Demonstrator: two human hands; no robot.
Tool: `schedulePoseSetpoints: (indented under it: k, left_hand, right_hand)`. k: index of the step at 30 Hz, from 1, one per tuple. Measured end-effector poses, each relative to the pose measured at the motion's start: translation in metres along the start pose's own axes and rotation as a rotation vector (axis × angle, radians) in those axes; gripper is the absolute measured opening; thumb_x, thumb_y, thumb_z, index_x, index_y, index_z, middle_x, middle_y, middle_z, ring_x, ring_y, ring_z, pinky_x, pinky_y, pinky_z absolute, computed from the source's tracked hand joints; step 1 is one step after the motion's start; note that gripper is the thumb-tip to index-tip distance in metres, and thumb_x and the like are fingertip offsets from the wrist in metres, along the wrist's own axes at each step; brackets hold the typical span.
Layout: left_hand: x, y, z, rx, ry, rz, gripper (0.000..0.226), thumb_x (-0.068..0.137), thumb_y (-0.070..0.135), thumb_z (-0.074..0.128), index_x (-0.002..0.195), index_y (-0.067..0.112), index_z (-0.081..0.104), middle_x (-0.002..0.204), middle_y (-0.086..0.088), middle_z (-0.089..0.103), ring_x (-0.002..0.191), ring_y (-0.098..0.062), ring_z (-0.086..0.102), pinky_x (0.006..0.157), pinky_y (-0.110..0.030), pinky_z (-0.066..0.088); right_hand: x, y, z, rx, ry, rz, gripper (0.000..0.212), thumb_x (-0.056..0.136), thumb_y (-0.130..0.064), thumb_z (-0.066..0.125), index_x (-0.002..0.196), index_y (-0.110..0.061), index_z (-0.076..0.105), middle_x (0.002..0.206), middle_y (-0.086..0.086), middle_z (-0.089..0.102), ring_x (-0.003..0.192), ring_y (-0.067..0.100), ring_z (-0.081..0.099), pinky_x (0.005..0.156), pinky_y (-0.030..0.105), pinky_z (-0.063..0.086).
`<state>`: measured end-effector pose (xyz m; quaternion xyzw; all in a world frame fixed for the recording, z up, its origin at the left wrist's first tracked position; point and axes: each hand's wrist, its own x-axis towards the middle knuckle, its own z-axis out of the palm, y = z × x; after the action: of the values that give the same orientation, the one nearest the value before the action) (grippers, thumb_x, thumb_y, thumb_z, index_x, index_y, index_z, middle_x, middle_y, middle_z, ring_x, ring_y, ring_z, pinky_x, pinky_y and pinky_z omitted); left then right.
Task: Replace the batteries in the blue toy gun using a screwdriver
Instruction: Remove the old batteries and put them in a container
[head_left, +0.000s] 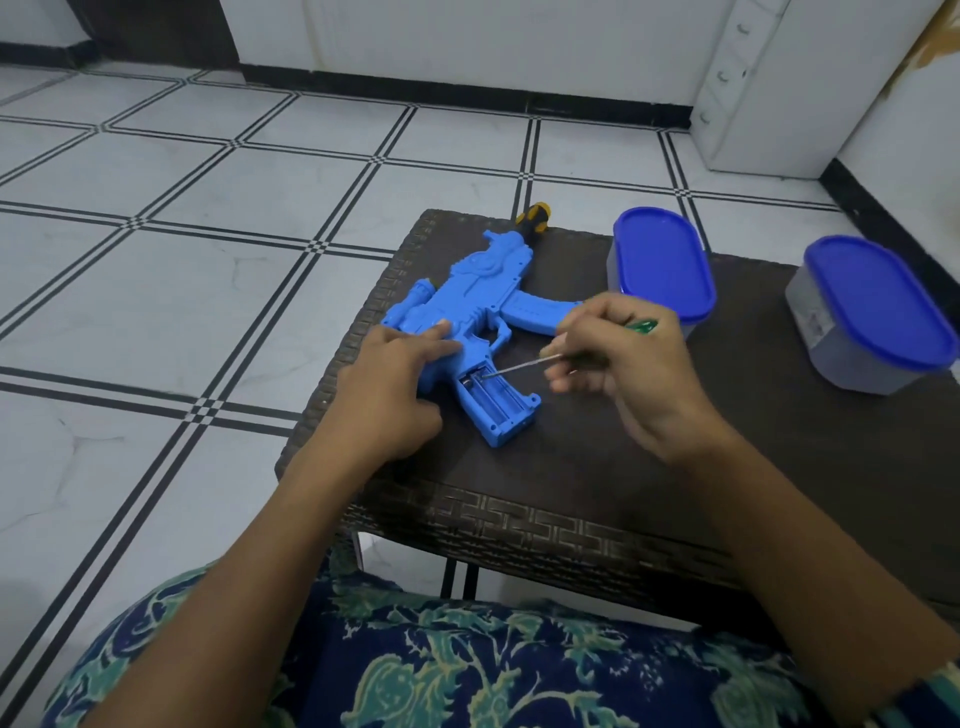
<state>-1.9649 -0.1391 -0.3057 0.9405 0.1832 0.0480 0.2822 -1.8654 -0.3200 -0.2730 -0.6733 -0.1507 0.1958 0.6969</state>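
A thin screwdriver (524, 366) is pinched in the curled fingers of the right hand (623, 374), tip poked into the open battery bay (491, 397) in the grip of the blue toy gun (483, 296). The gun is pressed down by the straight fingers of the left hand (395, 379), nothing gripped. Cover judged off; batteries inside cannot be told; swap and closing judged left. Gun is laid on a dark woven table (571, 467), blue-lidded tubs (660, 265) beside, tiled floor (208, 208) around.
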Motion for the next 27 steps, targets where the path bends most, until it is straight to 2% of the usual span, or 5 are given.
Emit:
schedulePoseSetpoints:
  k: [3, 9, 13, 21, 27]
  left_hand:
    - [0.000, -0.001, 0.002, -0.025, 0.035, 0.011, 0.073, 0.065, 0.003, 0.056, 0.132, 0.031, 0.052, 0.143, 0.021, 0.042, 0.124, -0.015, 0.033, 0.100, -0.049, 0.038]
    - [-0.001, 0.005, 0.004, -0.041, 0.073, -0.026, 0.062, 0.069, 0.010, 0.057, 0.128, 0.030, 0.056, 0.141, 0.020, 0.046, 0.126, -0.015, 0.033, 0.101, -0.050, 0.038]
    - [-0.004, 0.010, 0.001, -0.011, 0.065, -0.039, 0.061, 0.072, 0.016, 0.060, 0.130, 0.031, 0.054, 0.143, 0.021, 0.043, 0.129, -0.014, 0.031, 0.103, -0.051, 0.036]
    - [-0.004, 0.005, 0.000, -0.041, 0.058, -0.025, 0.061, 0.073, 0.011, 0.057, 0.130, 0.030, 0.054, 0.142, 0.021, 0.044, 0.126, -0.014, 0.033, 0.103, -0.049, 0.036]
    - [-0.005, 0.004, 0.001, -0.049, 0.057, -0.003, 0.061, 0.072, 0.011, 0.058, 0.130, 0.030, 0.055, 0.143, 0.021, 0.044, 0.127, -0.013, 0.032, 0.103, -0.051, 0.036]
  right_hand:
    - [0.000, -0.016, -0.019, -0.054, 0.059, -0.164, 0.012, 0.083, 0.008, 0.064, 0.078, -0.002, 0.064, 0.072, 0.018, 0.065, 0.057, 0.024, 0.065, 0.052, 0.027, 0.054]
    - [-0.009, 0.010, -0.029, -0.663, -0.068, -0.477, 0.012, 0.077, 0.001, 0.077, 0.088, -0.005, 0.077, 0.092, 0.004, 0.075, 0.087, 0.009, 0.070, 0.081, 0.017, 0.055]
    - [-0.008, 0.037, -0.025, -0.937, -0.170, -0.492, 0.012, 0.080, -0.003, 0.074, 0.090, -0.009, 0.077, 0.101, 0.001, 0.071, 0.096, 0.008, 0.064, 0.088, 0.007, 0.044]
    - [-0.013, 0.032, -0.001, -1.265, -0.153, -0.432, 0.018, 0.091, -0.021, 0.056, 0.101, -0.016, 0.069, 0.108, -0.003, 0.065, 0.103, 0.016, 0.057, 0.084, 0.037, 0.050]
    - [-0.014, 0.038, 0.025, -1.056, -0.207, -0.571, 0.044, 0.084, -0.050, 0.052, 0.109, -0.019, 0.071, 0.101, -0.004, 0.058, 0.099, 0.016, 0.051, 0.084, 0.051, 0.046]
